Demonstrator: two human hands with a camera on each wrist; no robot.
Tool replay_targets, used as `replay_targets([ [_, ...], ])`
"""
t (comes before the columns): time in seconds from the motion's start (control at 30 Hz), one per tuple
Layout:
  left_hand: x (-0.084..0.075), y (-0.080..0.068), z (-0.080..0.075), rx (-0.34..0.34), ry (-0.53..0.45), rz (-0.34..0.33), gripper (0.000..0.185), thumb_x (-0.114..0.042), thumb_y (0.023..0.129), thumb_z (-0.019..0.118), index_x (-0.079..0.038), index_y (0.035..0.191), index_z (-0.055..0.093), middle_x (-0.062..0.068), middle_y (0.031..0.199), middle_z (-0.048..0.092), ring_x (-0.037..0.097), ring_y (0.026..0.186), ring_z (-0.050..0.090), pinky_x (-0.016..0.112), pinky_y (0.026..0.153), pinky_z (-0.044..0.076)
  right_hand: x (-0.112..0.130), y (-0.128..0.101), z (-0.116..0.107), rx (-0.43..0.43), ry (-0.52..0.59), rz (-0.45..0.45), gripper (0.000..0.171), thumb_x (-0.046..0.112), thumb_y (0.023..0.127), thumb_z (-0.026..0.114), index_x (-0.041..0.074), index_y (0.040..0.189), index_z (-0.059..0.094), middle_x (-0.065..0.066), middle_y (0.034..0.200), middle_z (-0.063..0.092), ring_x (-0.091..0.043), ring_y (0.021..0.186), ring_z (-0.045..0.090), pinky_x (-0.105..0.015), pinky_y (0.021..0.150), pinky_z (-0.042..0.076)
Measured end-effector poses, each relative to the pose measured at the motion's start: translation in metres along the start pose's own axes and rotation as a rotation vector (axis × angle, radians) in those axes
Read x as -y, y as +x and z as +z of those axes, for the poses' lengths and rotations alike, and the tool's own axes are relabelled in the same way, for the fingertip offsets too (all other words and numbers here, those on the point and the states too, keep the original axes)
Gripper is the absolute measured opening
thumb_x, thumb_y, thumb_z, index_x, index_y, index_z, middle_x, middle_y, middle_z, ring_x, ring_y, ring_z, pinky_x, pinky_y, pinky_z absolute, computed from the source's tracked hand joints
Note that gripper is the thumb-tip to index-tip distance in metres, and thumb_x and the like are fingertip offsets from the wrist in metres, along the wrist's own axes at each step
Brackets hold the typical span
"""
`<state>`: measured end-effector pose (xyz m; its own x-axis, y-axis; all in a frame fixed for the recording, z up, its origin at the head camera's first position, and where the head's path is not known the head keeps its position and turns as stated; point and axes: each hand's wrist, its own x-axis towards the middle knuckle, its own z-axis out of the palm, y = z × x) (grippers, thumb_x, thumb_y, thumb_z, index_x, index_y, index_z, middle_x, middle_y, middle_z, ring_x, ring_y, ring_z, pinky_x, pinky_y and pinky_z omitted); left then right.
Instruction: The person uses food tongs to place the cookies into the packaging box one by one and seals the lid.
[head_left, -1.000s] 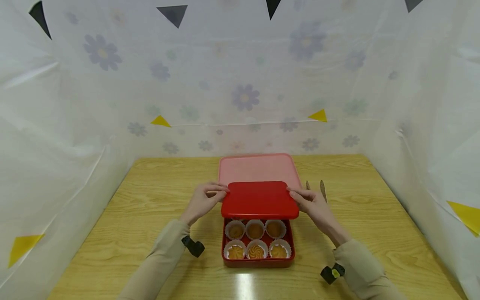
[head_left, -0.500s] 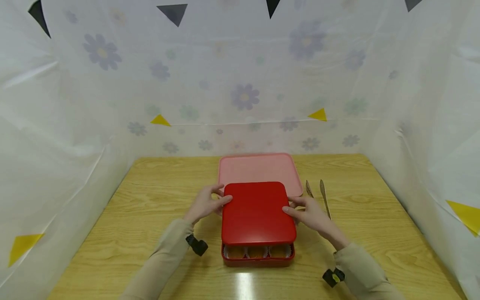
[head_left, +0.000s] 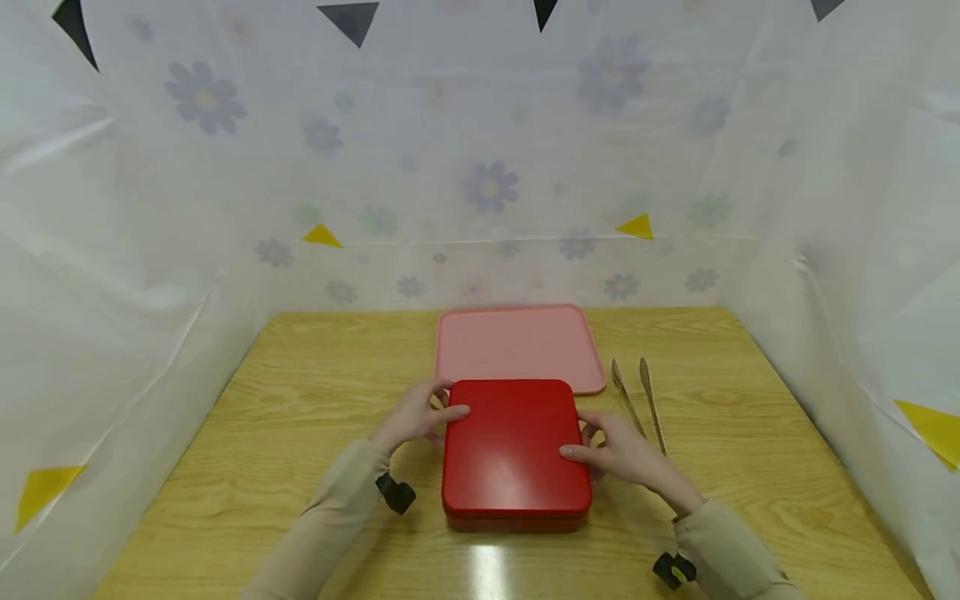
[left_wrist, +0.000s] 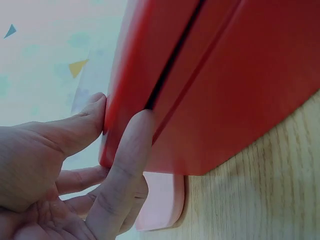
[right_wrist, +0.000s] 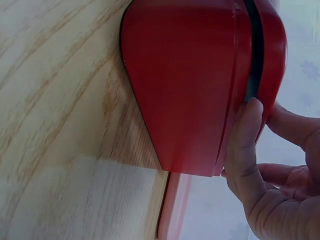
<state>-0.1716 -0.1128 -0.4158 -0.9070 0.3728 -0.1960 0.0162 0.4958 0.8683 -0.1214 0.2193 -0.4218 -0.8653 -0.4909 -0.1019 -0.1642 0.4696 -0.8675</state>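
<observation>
A red lid (head_left: 513,450) covers the red box (head_left: 517,524) on the table, and what the box holds is hidden. Both wrist views show a dark narrow gap between lid and box wall. My left hand (head_left: 417,414) pinches the lid's left edge near the far corner, thumb on top and a fingertip at the gap in the left wrist view. On the opposite edge my right hand (head_left: 621,448) holds the lid the same way, its thumb on the top face and a finger (right_wrist: 245,145) under the rim.
Behind the box lies a pink tray (head_left: 517,343). Metal tongs (head_left: 651,400) lie to the right, partly behind my right hand. The wooden table (head_left: 315,358) is walled by pale flowered sheeting (head_left: 420,183).
The lid has come toward me and down over the box, hiding the cookies in paper cups. Both hands have moved nearer with it, still gripping its sides.
</observation>
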Motion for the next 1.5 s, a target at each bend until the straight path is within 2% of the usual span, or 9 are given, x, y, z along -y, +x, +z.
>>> replay_targets([
  [0.2, 0.001, -0.002, 0.0, 0.008, 0.012, 0.006, 0.056, -0.021, 0.094, 0.07, 0.005, 0.138, 0.047, 0.019, 0.106, 0.053, 0.018, 0.059, 0.066, 0.045, 0.062, 0.062, -0.001, 0.0, 0.001, 0.003, -0.017, -0.023, 0.065, 0.021, 0.092, 0.072, -0.01, 0.142, 0.044, -0.011, 0.083, 0.06, -0.025, 0.051, 0.066, -0.044, 0.051, 0.058],
  [0.43, 0.002, -0.003, 0.001, 0.015, 0.033, 0.007, 0.055, -0.022, 0.094, 0.071, 0.005, 0.135, 0.048, 0.018, 0.105, 0.053, 0.022, 0.056, 0.069, 0.043, 0.062, 0.062, 0.0, -0.004, 0.004, -0.021, -0.074, 0.016, 0.081, 0.023, 0.091, 0.073, -0.019, 0.147, 0.031, -0.007, 0.084, 0.061, -0.017, 0.051, 0.065, -0.042, 0.052, 0.057],
  [0.63, 0.003, -0.004, 0.002, 0.022, 0.039, 0.008, 0.054, -0.022, 0.094, 0.071, 0.004, 0.135, 0.047, 0.017, 0.105, 0.052, 0.021, 0.057, 0.068, 0.043, 0.062, 0.062, -0.001, -0.005, 0.006, -0.029, -0.075, 0.014, 0.079, 0.023, 0.091, 0.074, -0.016, 0.147, 0.033, -0.006, 0.08, 0.06, -0.018, 0.051, 0.063, -0.04, 0.051, 0.056],
  [0.87, 0.005, -0.002, 0.004, 0.015, 0.032, -0.016, 0.049, -0.022, 0.096, 0.068, 0.002, 0.133, 0.049, 0.016, 0.103, 0.053, 0.02, 0.056, 0.066, 0.042, 0.061, 0.062, -0.001, -0.005, 0.008, -0.04, -0.08, 0.006, 0.07, 0.024, 0.091, 0.073, -0.012, 0.144, 0.042, -0.005, 0.078, 0.06, -0.016, 0.051, 0.061, -0.035, 0.049, 0.054],
  [1.0, 0.005, 0.002, 0.004, -0.015, 0.052, -0.029, 0.04, -0.024, 0.1, 0.061, 0.0, 0.131, 0.052, 0.016, 0.103, 0.055, 0.017, 0.057, 0.06, 0.041, 0.059, 0.062, -0.004, 0.007, 0.004, -0.049, -0.085, 0.013, 0.059, 0.023, 0.098, 0.065, -0.013, 0.141, 0.046, -0.01, 0.083, 0.064, -0.018, 0.057, 0.062, -0.034, 0.052, 0.055],
  [1.17, 0.006, 0.01, 0.003, -0.055, 0.093, -0.006, 0.035, -0.023, 0.103, 0.057, 0.001, 0.127, 0.056, 0.019, 0.102, 0.058, 0.018, 0.064, 0.058, 0.039, 0.058, 0.06, -0.01, 0.038, -0.004, -0.111, -0.115, 0.0, 0.029, 0.024, 0.103, 0.055, 0.0, 0.118, 0.064, -0.012, 0.086, 0.065, -0.021, 0.058, 0.06, -0.037, 0.053, 0.056],
  [1.23, 0.008, 0.013, 0.003, -0.052, 0.08, -0.009, 0.034, -0.023, 0.103, 0.057, 0.001, 0.127, 0.056, 0.02, 0.105, 0.058, 0.02, 0.067, 0.058, 0.04, 0.06, 0.061, -0.012, 0.048, -0.006, -0.129, -0.131, -0.02, 0.024, 0.023, 0.104, 0.054, 0.004, 0.104, 0.068, -0.009, 0.082, 0.066, -0.02, 0.058, 0.061, -0.035, 0.053, 0.057],
  [1.33, 0.011, 0.015, 0.004, -0.038, 0.041, -0.021, 0.033, -0.023, 0.103, 0.057, 0.002, 0.125, 0.057, 0.021, 0.108, 0.057, 0.02, 0.071, 0.059, 0.041, 0.063, 0.062, -0.016, 0.055, -0.007, -0.15, -0.133, -0.034, 0.025, 0.021, 0.103, 0.055, 0.006, 0.095, 0.074, -0.007, 0.079, 0.071, -0.017, 0.066, 0.064, -0.03, 0.06, 0.054],
  [1.5, 0.014, 0.016, 0.006, -0.033, -0.04, -0.025, 0.031, -0.022, 0.103, 0.056, 0.002, 0.123, 0.057, 0.021, 0.11, 0.056, 0.019, 0.074, 0.06, 0.045, 0.066, 0.062, -0.017, 0.057, -0.01, -0.159, -0.038, 0.012, 0.026, 0.017, 0.101, 0.059, -0.002, 0.107, 0.075, -0.017, 0.096, 0.076, -0.026, 0.091, 0.074, -0.032, 0.074, 0.061],
])
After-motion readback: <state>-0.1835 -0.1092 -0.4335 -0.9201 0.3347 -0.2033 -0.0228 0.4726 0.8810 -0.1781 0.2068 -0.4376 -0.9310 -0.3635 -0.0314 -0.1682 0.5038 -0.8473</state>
